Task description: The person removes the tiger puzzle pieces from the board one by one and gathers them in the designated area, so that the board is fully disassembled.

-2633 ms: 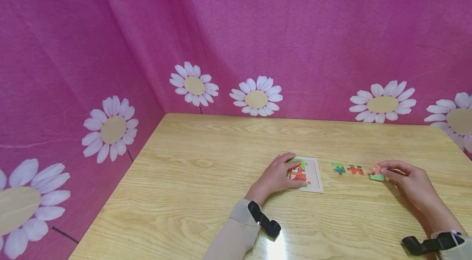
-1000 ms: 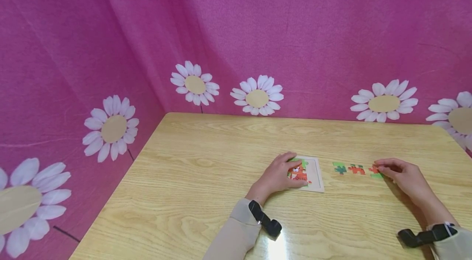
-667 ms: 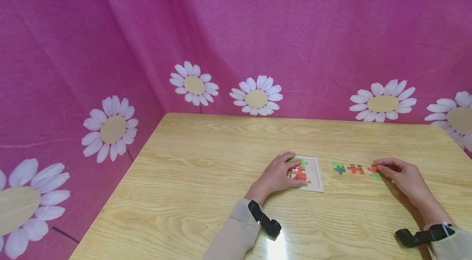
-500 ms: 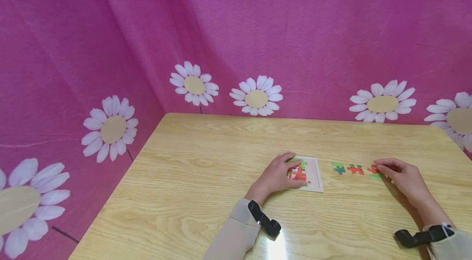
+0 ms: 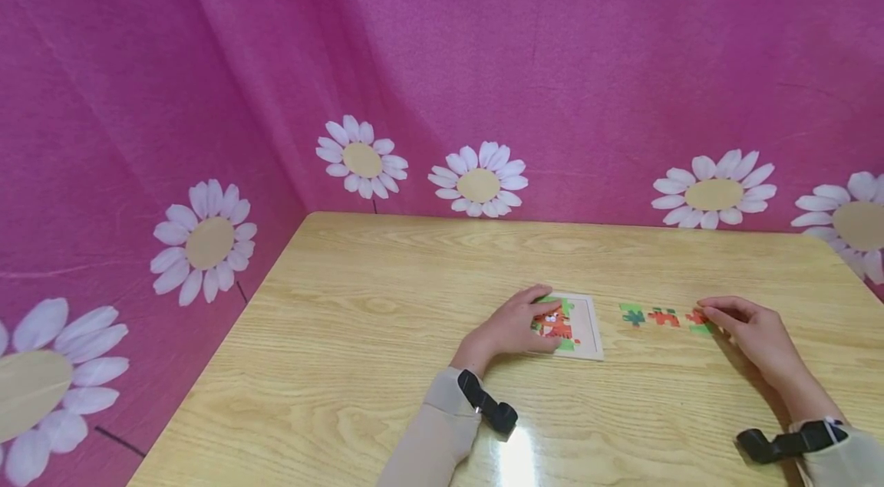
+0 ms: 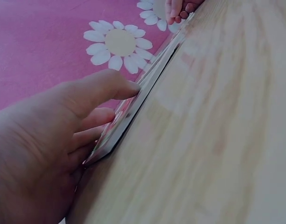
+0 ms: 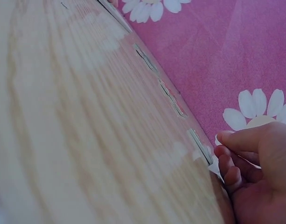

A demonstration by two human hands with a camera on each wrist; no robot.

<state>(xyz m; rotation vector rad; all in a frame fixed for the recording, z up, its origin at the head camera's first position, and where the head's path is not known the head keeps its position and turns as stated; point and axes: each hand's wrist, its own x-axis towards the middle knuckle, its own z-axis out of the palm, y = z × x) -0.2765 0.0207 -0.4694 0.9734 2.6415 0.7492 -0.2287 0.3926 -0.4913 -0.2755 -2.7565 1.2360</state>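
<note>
On the wooden table lies a small framed puzzle board point(image 5: 589, 327) with a tiger picture, its right part bare of pieces. My left hand point(image 5: 509, 324) rests over its left side, fingers extended across the picture. In the left wrist view, the thumb touches the board's near edge. To the right lie a green puzzle piece point(image 5: 631, 314), an orange puzzle piece point(image 5: 664, 317) and an orange-and-green puzzle piece point(image 5: 696, 320) in a row. My right hand point(image 5: 756, 333) pinches the last one at its right edge, with thumb and index finger together; the fingertips hide that edge.
The table point(image 5: 387, 364) ends at the back and left against a pink cloth point(image 5: 539, 50) printed with white daisies. Black straps point(image 5: 486, 403) circle both wrists. A bright light reflection point(image 5: 516, 460) shows at the front.
The orange-and-green piece, tilted in my right hand at first, now lies flat in the row; that hand shifted slightly left. My left hand has just slid a little left, uncovering more of the picture.
</note>
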